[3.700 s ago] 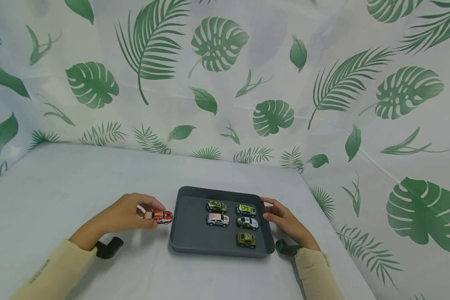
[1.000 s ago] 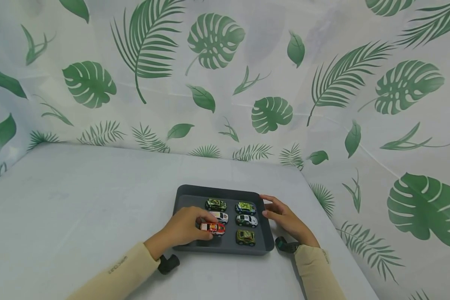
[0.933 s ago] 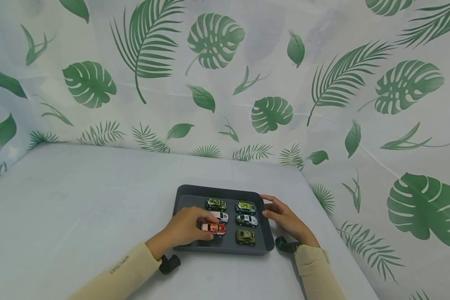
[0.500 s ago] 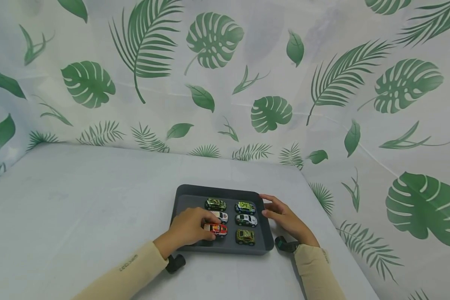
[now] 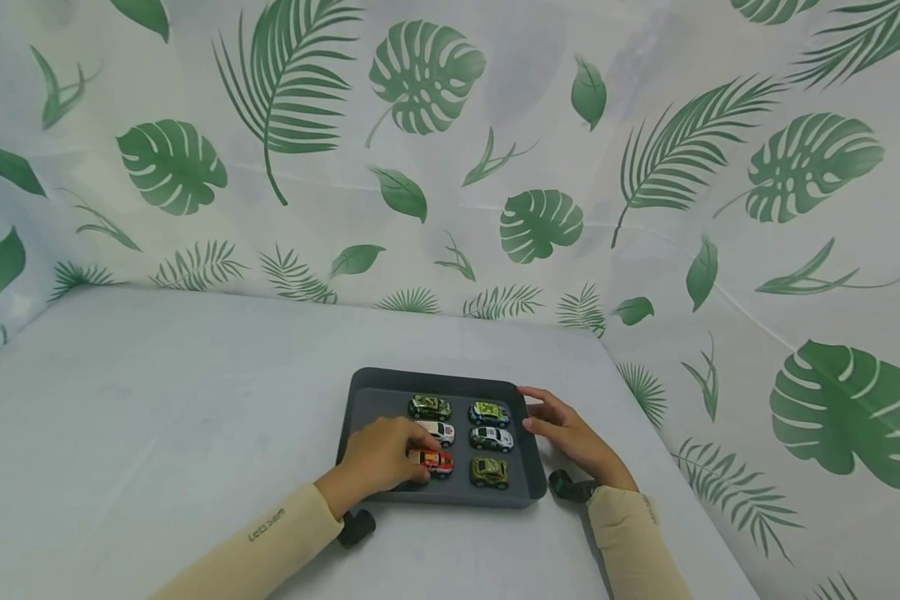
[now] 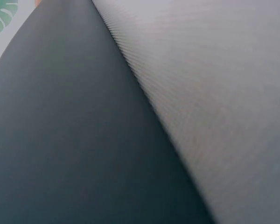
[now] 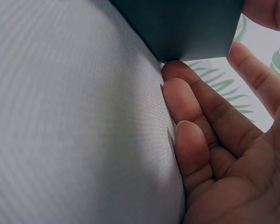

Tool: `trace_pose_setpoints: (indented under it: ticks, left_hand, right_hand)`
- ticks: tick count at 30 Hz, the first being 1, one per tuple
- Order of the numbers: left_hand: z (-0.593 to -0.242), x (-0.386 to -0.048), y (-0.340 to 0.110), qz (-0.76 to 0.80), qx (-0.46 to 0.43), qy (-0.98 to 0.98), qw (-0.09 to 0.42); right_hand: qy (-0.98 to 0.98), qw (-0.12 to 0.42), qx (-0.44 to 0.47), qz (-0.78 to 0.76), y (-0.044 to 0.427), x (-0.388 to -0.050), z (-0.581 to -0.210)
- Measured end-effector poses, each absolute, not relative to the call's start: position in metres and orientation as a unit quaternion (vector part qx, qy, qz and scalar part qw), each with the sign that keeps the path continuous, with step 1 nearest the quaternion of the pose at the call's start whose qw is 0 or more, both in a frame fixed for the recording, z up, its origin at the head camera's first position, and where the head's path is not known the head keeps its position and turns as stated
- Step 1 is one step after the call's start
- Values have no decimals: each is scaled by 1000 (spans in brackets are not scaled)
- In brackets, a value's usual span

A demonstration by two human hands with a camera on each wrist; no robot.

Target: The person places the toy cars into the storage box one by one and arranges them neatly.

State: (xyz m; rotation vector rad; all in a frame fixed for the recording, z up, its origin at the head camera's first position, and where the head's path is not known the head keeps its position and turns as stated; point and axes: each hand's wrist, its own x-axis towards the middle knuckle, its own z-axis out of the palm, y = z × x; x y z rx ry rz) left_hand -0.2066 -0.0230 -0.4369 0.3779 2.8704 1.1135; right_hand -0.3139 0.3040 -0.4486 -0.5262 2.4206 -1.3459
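Observation:
My left hand (image 5: 381,454) is over the near left part of the dark grey tray (image 5: 375,387) and pinches a red toy car (image 5: 440,464) between thumb and fingers; its rear is hidden by the hand. Just behind it stands a white toy car (image 5: 440,432), partly covered by the fingers, then a dark green camouflage car (image 5: 430,407). A second column holds a lime-green car (image 5: 489,412), a white-and-green car (image 5: 491,438) and an olive camouflage car (image 5: 490,472). My right hand (image 5: 570,433) touches the tray's right rim with thumb and index finger; its other fingers rest on the table (image 7: 84,116).
A white cloth covers the table (image 5: 195,375), with leaf-printed sheets (image 5: 450,167) rising behind and at the right. Black wrist devices hang under both cuffs, the left one (image 5: 357,528) near the tray's front edge. The left wrist view shows only the tray's outer wall (image 6: 84,116) and cloth.
My left hand has carried the red toy car from outside the tray's left edge into it, then shifted it slightly right, in front of the white car. My right hand stays at the rim.

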Motion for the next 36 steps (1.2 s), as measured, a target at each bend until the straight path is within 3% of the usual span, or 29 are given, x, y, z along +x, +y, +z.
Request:
trace_pose_setpoints:
  ticks: [21, 28, 36]
  left_hand:
    - [-428, -203, -28, 350, 136, 927, 17]
    - [-413, -186, -61, 379, 153, 912, -27]
    - [-422, -161, -124, 332, 133, 923, -139]
  right_hand:
    - [847, 155, -185, -474, 307, -315, -456]
    - [846, 155, -188, -474, 304, -314, -457]
    - [860, 157, -153, -461, 306, -297, -458]
